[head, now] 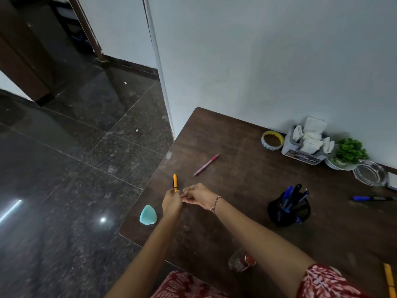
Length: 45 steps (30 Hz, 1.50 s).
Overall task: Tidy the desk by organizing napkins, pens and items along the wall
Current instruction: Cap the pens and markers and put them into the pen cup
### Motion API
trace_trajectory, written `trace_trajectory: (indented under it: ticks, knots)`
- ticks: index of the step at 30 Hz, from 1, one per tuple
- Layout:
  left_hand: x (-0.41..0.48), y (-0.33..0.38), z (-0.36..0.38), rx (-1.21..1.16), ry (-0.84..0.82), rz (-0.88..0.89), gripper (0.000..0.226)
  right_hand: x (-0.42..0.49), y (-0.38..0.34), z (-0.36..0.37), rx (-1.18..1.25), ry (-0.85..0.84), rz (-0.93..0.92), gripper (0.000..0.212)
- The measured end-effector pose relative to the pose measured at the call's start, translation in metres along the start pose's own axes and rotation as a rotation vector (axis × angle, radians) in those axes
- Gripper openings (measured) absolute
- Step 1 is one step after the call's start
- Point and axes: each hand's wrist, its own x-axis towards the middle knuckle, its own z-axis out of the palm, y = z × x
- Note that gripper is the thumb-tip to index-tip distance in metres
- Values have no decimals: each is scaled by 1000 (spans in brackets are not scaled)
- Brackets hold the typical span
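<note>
My left hand (171,203) grips the lower end of an orange pen (175,182), which points up and away over the left part of the dark wooden desk (236,190). My right hand (198,195) reaches left, its fingertips meeting the left hand at the pen's base; what they hold is hidden. A pink pen (206,164) lies loose farther back. A black mesh pen holder (289,210) with several blue pens stands to the right. A blue marker (373,198) lies near the right edge. A grey napkin holder (300,154) full of white napkins stands at the wall.
Along the wall stand a tape roll (272,140), a small green plant (349,151) in a white bowl and a glass ashtray (370,173). A teal object (147,215) sits at the desk's left edge. A small glass (241,260) stands near my body. Dark floor lies to the left.
</note>
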Motion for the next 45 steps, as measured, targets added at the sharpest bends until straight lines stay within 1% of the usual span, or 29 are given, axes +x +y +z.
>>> trace_trajectory:
  ticks: [2, 5, 8, 12, 14, 21, 27, 33, 36, 39, 42, 45]
  knots:
    - [5, -2, 0, -17, -16, -38, 42, 7, 3, 2, -20, 17, 23, 21]
    - [11, -4, 0, -29, -27, -64, 42, 13, 7, 4, -26, 9, 57, 13]
    - [18, -6, -1, 5, -16, -61, 39, 15, 5, 6, -8, 2, 70, 28]
    - [21, -7, -1, 47, -19, -41, 26, 12, 4, 3, -2, 28, 70, 31]
    - [18, -6, 1, 68, -12, -17, 20, 10, 4, 1, -29, 44, 62, 31]
    - [14, 0, 3, 7, -19, 27, 21, -5, 3, -12, -77, 118, -30, 31]
    - [5, 6, 5, -64, -66, 60, 14, -27, 1, -28, -91, 113, -89, 30]
    - [-11, 12, 18, -169, -158, 87, 20, -50, -2, -46, -154, 169, -206, 29]
    - [-23, 17, 25, -192, -197, 127, 21, -67, -2, -54, -221, 247, -256, 26]
    - [-37, 25, 30, -235, -257, 162, 13, -85, -6, -62, -331, 359, -313, 23]
    - [-50, 31, 37, -332, -365, 166, 7, -103, -9, -73, -417, 415, -369, 23]
    - [-61, 39, 49, -337, -434, 193, 3, -122, -11, -86, -455, 469, -402, 22]
